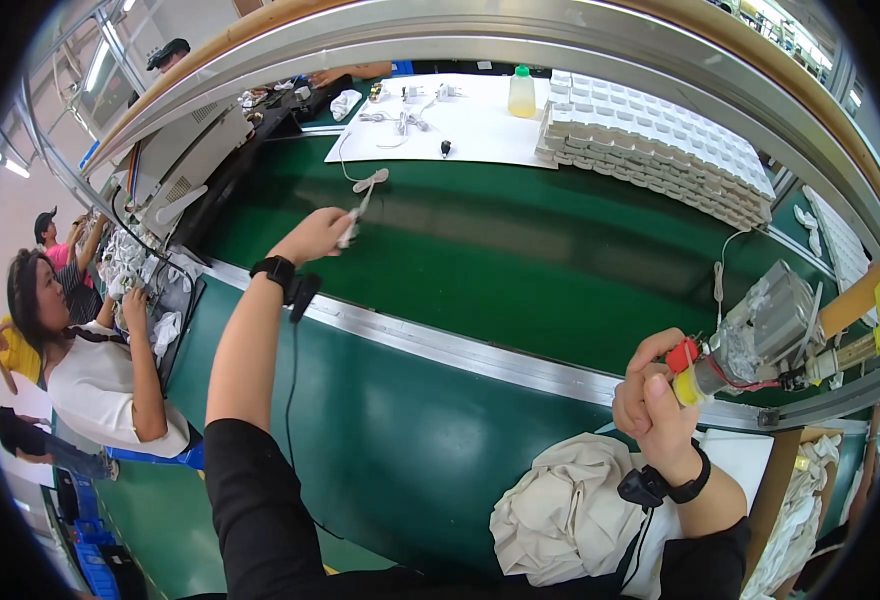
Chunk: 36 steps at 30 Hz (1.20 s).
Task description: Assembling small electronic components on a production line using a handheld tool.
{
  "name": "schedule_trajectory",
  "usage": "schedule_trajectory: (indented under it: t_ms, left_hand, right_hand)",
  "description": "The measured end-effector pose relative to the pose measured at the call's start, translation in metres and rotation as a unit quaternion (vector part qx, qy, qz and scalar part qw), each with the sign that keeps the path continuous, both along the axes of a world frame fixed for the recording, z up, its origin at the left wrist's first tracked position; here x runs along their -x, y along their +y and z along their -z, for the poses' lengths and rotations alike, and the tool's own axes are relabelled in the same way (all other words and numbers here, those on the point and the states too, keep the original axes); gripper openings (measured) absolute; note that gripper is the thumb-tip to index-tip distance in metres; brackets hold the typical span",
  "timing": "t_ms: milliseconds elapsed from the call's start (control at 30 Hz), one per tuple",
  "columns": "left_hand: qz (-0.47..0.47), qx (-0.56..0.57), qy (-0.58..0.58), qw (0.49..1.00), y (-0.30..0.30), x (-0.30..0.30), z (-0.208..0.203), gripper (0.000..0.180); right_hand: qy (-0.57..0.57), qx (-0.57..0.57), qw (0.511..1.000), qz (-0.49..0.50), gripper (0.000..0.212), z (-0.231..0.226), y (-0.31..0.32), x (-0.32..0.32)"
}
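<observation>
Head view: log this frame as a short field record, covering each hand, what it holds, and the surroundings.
Left hand: stretched out over the green belt, pinching a small white cabled part
Right hand: gripping a yellow-and-red tool handle at a taped fixture
Wrists: black bands on both
Near right forearm: crumpled beige cloth
Far side: stacked white trays, yellow bottle
Left: a seated co-worker

The scene is brightly and evenly lit from overhead; tube lamps [8,162] glow at the far left. The green conveyor belt [520,260] carries a soft sheen, and the white sheet [480,125] is nearly washed out. Shadows are faint. Focus is sharp in the middle, while straight rails bow strongly toward the black, vignetted fisheye rim, where detail smears.
</observation>
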<state>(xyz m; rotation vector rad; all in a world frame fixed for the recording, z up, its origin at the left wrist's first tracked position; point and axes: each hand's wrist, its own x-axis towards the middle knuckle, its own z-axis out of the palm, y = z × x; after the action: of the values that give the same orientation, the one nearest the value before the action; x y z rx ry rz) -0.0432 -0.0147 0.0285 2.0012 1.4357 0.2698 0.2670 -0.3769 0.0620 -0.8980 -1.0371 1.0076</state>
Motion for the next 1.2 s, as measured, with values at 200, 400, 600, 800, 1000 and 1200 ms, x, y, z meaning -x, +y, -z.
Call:
schedule_trajectory:
  t_ms: [200,400,600,800,1000,1200]
  left_hand:
    - [0.029,0.31,-0.409,0.858,-0.061,-0.078,0.019,0.037]
    - [0.039,0.453,-0.535,0.713,-0.192,-0.154,0.034,0.038]
    - [0.075,0.54,-0.548,0.634,-0.275,-0.18,0.055,0.036]
    - [0.177,0.524,-0.438,0.709,-0.31,-0.188,0.06,0.042]
    - [0.191,0.553,-0.442,0.68,-0.313,-0.183,0.066,0.043]
    - [0.217,0.52,-0.454,0.691,-0.31,-0.182,0.064,0.044]
  right_hand:
    - [0.019,0.011,1.0,-0.007,0.029,-0.005,-0.007,0.001]
    - [0.005,0.033,0.999,0.017,0.031,-0.009,-0.005,-0.004]
    - [0.007,0.041,0.998,0.044,0.03,-0.017,-0.001,-0.015]
    - [-0.03,0.037,0.997,0.061,0.03,-0.015,0.003,-0.027]
    - [-0.006,0.008,0.998,0.061,0.03,-0.003,0.005,-0.02]
    - [0.004,-0.001,0.999,0.052,0.029,0.002,0.008,-0.019]
